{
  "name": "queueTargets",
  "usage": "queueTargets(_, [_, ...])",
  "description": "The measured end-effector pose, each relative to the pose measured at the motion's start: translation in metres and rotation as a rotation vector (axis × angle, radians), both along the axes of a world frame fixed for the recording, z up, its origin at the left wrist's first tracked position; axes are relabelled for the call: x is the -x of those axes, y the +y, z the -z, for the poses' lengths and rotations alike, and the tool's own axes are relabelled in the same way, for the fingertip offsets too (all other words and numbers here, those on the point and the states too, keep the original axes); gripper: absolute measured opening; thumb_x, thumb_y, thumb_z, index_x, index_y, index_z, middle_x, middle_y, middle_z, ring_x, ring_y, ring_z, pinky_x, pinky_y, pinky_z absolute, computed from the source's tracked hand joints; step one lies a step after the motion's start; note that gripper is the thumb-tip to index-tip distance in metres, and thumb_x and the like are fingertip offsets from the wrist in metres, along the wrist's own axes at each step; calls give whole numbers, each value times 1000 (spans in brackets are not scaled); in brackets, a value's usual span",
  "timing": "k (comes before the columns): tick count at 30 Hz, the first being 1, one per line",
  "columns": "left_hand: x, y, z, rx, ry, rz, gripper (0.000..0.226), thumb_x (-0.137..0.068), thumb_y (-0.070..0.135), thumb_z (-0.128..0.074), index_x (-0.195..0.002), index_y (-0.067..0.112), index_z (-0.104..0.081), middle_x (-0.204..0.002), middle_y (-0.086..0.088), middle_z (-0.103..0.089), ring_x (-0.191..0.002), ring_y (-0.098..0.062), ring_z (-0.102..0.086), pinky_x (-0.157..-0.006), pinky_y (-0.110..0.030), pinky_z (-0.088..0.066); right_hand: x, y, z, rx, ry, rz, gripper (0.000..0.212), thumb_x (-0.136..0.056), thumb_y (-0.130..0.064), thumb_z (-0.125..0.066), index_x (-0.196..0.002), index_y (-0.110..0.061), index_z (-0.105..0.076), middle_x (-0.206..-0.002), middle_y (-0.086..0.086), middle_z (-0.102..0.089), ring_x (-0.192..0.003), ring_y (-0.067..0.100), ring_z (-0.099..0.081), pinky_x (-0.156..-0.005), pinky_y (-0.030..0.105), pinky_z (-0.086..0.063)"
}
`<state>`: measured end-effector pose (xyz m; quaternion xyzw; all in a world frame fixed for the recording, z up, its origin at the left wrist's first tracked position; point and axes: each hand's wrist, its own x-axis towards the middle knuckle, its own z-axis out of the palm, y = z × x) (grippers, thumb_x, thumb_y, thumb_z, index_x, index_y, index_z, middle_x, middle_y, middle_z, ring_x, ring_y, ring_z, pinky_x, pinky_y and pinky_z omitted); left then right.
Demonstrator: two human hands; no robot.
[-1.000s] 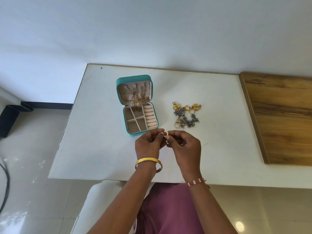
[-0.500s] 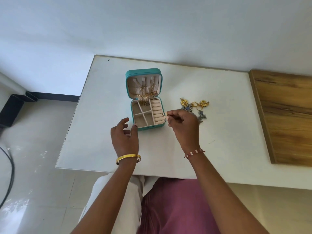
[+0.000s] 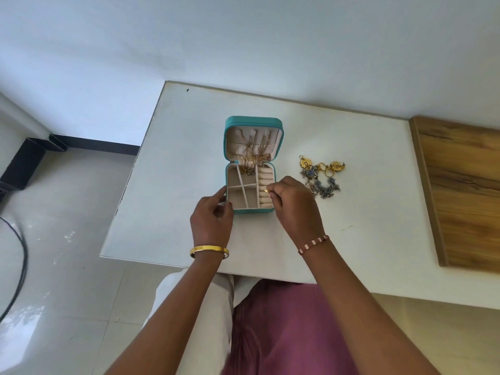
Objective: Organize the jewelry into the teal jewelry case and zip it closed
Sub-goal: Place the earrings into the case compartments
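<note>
White tabletop (image 3: 176,185): boxy teal jewelry case (image 3: 278,136), gold ring (image 3: 265,190) pinched.

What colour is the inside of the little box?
Pale cream lining inside the teal jewelry case, head view.

R hand (image 3: 295,204) pinches gold ring (image 3: 266,190) over teal case (image 3: 253,131); L hand (image 3: 212,217) steadies it.

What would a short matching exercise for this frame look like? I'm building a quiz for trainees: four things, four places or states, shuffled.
Things:
1. teal jewelry case
2. loose jewelry pile
3. left hand
4. right hand

Places or states:
A. pinches a small gold piece over the ring rolls
B. lid open, chains inside
C. on the table, right of the case
D. holds the case's near left corner

Pairs: 1-B, 2-C, 3-D, 4-A
</note>
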<state>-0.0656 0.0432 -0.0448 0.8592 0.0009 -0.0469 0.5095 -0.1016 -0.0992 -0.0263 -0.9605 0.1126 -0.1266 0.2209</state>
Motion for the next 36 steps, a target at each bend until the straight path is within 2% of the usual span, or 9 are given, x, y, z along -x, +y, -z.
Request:
queueTargets(4, [5,7,2,-17,-14,36,33,-83,6,-59,-115,13,-63,-84,-1,-57,-65,-2,-52,-64,6,-34,7,7,-3,177,44,-96,26,-52,14,-76,-69,-4,-68,-66,9,-62,-59,25,-60,-43,21,-46])
queueTargets(8, [9,8,4,-30,-46,52,33,-83,5,-59,-115,12,-62,-84,-1,-57,-67,-11,-53,-65,5,-35,5,8,-14,247,77,-158,29,-43,17,-74,-59,-5,-63,-59,9,-61,-54,24,-59,-41,21,-45])
queueTargets(17, [9,9,5,-7,-70,39,32,-83,4,-60,-114,10,-63,-83,-1,-57,-66,1,-51,-67,4,-37,-6,10,-25,342,170,-220,30,-27,14,-78,-44,-5,-61,-46,9,-56,-43,24,-56,-34,18,-39])
queueTargets(24, [10,9,5,-11,-57,39,32,-84,5,-59,-115,10,-62,-84,-2,-56,-67,-10,-51,-66,5,-35,-7,15,-16,308,172,-152,26,-34,17,-74,-51,-1,-65,-56,15,-59,-52,30,-58,-39,23,-43])
queueTargets(26, [10,9,5,-14,-58,40,32,-84,5,-59,-115,10,-62,-85,-2,-57,-65,-6,-50,-66,6,-35,-4,10,-9,256,177,-120,17,-55,9,-74,-68,-2,-71,-72,14,-61,-69,29,-59,-50,27,-46])
queueTargets(28, [10,9,4,-14,-63,46,32,-84,4,-59,-115,10,-62,-86,-4,-59,-65,-3,-50,-65,6,-34,3,4,-5,45,171,-39,18,-79,-2,-64,-96,-3,-71,-90,14,-61,-87,27,-55,-68,30,-45])
queueTargets(30, [10,9,4,-14,-63,48,32,-84,4,-59,-115,10,-62,-86,-6,-60,-64,-2,-50,-66,5,-35,13,-1,-7,-169,59,125,21,-84,-1,-59,-103,-1,-68,-89,16,-62,-86,27,-56,-72,28,-46])
queueTargets(32, [9,9,4,-18,-70,49,32,-84,5,-59,-115,10,-62,-85,-5,-59,-64,-1,-50,-66,5,-35,23,-7,-6,-220,-53,303,21,-84,2,-57,-102,-1,-68,-91,17,-65,-82,28,-61,-74,26,-47])
queueTargets(36, [9,9,5,-16,-71,47,33,-83,5,-59,-115,11,-62,-83,-2,-56,-64,0,-49,-65,6,-34,27,-20,4,-241,33,422,25,-87,-1,-55,-110,-3,-65,-107,17,-65,-98,29,-62,-86,27,-45])
